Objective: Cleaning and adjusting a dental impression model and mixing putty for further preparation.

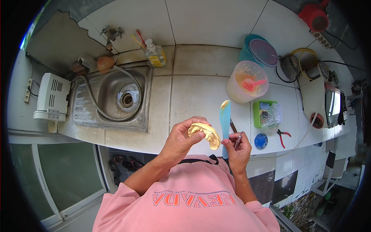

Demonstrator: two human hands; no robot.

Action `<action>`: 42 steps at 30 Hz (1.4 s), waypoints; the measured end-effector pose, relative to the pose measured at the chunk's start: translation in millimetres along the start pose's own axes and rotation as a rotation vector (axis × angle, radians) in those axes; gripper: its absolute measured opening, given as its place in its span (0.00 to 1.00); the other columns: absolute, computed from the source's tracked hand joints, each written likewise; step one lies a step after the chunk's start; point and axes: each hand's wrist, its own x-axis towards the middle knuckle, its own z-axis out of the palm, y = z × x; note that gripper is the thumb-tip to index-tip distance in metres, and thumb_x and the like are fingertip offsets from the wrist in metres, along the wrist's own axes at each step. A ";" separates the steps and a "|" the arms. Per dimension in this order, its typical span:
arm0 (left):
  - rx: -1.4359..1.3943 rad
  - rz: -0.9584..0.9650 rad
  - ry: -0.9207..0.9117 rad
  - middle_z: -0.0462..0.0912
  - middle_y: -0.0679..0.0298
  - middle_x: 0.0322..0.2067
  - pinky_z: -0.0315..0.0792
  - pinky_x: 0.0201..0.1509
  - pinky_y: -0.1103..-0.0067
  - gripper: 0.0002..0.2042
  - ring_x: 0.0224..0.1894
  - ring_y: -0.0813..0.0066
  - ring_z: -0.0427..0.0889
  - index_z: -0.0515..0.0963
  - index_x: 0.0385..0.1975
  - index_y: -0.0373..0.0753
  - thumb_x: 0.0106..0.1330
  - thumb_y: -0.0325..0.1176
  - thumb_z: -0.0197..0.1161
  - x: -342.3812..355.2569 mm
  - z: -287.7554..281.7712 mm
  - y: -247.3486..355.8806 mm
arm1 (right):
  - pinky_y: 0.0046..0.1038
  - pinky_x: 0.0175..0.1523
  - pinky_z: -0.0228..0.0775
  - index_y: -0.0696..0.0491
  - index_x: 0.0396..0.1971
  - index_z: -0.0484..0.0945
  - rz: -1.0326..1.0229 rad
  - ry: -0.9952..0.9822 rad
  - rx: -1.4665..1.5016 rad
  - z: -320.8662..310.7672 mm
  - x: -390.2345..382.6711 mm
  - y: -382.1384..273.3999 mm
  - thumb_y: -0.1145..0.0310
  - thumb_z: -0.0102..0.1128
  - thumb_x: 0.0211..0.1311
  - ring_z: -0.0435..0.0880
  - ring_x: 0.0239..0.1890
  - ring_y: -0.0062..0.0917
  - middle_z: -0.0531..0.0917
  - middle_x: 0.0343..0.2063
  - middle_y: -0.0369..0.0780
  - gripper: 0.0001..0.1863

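My left hand [179, 141] grips a pale yellow dental cast [208, 136] with a row of moulded teeth, thumb across its front. Just right of it, my right hand [237, 152] is closed on an upright light-blue spatula [224, 120], which has yellowish paste on its tip, and on a thin metal tool [238, 139]. A brown-handled tool [232, 125] lies on the counter behind the spatula, partly hidden. Both hands are at the counter's front edge, in front of my body.
Steel sink [145, 96] with hose, soap bottle [156, 57], white appliance [52, 96] at left. Pink-tinted bucket [239, 85] with red scoop, teal tub [261, 52], green basket [258, 114], blue round lid [261, 141], red-handled pliers [283, 141], machines and cables [320, 104] sit right on the tiled counter [197, 92].
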 end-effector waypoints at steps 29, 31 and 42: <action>0.351 0.061 -0.085 0.80 0.46 0.50 0.77 0.58 0.72 0.16 0.52 0.65 0.82 0.76 0.48 0.27 0.59 0.15 0.63 -35.9 33.5 52.1 | 0.27 0.34 0.76 0.60 0.49 0.75 -0.457 -0.238 0.319 0.2 15.7 -88.6 0.61 0.61 0.66 0.80 0.26 0.26 0.82 0.32 0.43 0.19; 0.388 0.058 -0.118 0.80 0.47 0.50 0.76 0.58 0.72 0.16 0.52 0.64 0.82 0.77 0.48 0.27 0.58 0.15 0.63 -39.3 32.9 54.1 | 0.27 0.33 0.78 0.61 0.45 0.77 -0.528 -0.193 0.184 2.0 17.9 -94.0 0.60 0.62 0.65 0.83 0.28 0.27 0.82 0.30 0.44 0.19; 0.498 0.042 -0.159 0.81 0.46 0.49 0.78 0.56 0.73 0.18 0.52 0.62 0.82 0.77 0.48 0.26 0.55 0.12 0.62 -51.1 38.7 64.4 | 0.31 0.41 0.82 0.58 0.36 0.73 -0.645 -0.245 0.044 24.1 20.3 -97.6 0.75 0.65 0.55 0.87 0.39 0.35 0.82 0.32 0.47 0.11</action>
